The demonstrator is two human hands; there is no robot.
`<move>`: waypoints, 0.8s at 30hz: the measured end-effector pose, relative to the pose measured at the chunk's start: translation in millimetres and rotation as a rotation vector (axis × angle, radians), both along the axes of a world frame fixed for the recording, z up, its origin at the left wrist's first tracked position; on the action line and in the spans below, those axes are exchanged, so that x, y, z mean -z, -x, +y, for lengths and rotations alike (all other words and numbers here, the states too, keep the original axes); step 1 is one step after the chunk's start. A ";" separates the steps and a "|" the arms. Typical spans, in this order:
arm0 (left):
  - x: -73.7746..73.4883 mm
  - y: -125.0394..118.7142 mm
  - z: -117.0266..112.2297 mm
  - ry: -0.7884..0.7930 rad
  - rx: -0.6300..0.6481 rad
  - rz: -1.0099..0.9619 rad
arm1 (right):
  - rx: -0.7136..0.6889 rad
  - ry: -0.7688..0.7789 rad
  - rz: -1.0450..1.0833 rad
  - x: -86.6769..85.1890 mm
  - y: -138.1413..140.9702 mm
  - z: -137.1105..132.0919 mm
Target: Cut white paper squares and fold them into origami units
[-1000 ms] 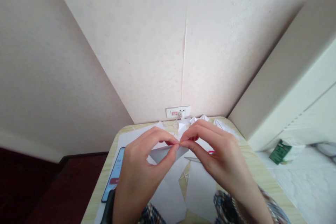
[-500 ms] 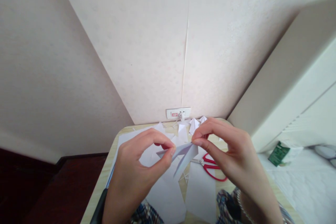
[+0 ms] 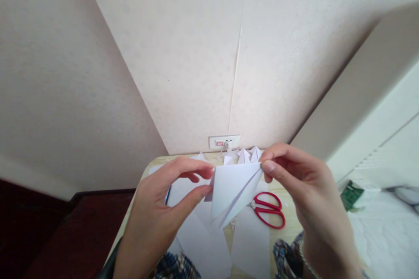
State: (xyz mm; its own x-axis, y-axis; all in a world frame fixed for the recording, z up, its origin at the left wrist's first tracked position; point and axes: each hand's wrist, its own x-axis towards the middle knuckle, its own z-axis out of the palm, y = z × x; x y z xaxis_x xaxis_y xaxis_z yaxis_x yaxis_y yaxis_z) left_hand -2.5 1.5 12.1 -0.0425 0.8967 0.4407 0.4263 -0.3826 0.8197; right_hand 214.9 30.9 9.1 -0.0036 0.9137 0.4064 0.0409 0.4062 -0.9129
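A folded piece of white paper [image 3: 234, 185] is held up above the table, with a slanting crease and a loose pointed flap at its lower right. My right hand [image 3: 297, 183] pinches its upper right corner between thumb and fingers. At the paper's left edge is my left hand [image 3: 173, 196], its thumb and forefinger apart and their tips close to or touching a small side flap. Red-handled scissors [image 3: 269, 210] lie on the table below and to the right, their blades mostly covered by the paper. White paper sheets [image 3: 250, 239] lie beneath both hands.
Small folded paper pieces [image 3: 244, 156] stand at the back of the wooden table [image 3: 157, 163], near the wall. A socket [image 3: 224, 141] with a white plug is just above. Off to the right, a green packet [image 3: 352, 196] lies on a white quilted surface.
The folded paper has turned its broad face toward me and opened out. My right hand has moved right with its corner, while my left finger and thumb have parted from their pinch.
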 end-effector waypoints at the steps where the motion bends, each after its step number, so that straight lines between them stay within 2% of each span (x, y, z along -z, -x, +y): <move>1: -0.9 -1.5 -0.6 0.012 0.004 -0.012 | -0.027 0.027 -0.004 -0.9 2.6 0.0; 4: -4.5 -5.2 -3.0 0.046 -0.007 -0.047 | -0.088 0.103 -0.046 -1.5 8.9 0.0; 8: -5.8 -7.0 -4.3 -0.002 0.026 -0.048 | -0.116 0.122 -0.117 -1.2 12.6 -0.1; 11: -2.4 -7.0 -3.5 -0.037 -0.073 -0.025 | -0.130 0.083 -0.199 -2.1 13.6 -1.1; 14: 1.0 -7.6 -1.7 -0.006 -0.147 -0.032 | -0.171 0.079 -0.257 -2.1 15.7 -3.5; 19: 1.0 -10.4 -0.1 0.089 -0.051 -0.167 | -0.210 0.131 -0.389 0.7 22.3 -7.7; 24: 4.1 -7.6 -0.2 0.126 -0.071 -0.316 | -0.243 0.042 -0.479 0.1 24.7 -7.9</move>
State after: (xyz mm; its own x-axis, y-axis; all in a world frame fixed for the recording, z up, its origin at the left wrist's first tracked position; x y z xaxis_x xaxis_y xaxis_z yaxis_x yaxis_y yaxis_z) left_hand 5.2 1.3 8.0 -0.2229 0.9331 0.2822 0.1659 -0.2490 0.9542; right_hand 190.2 23.1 9.0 -0.3932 0.8788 0.2705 0.3659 0.4194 -0.8308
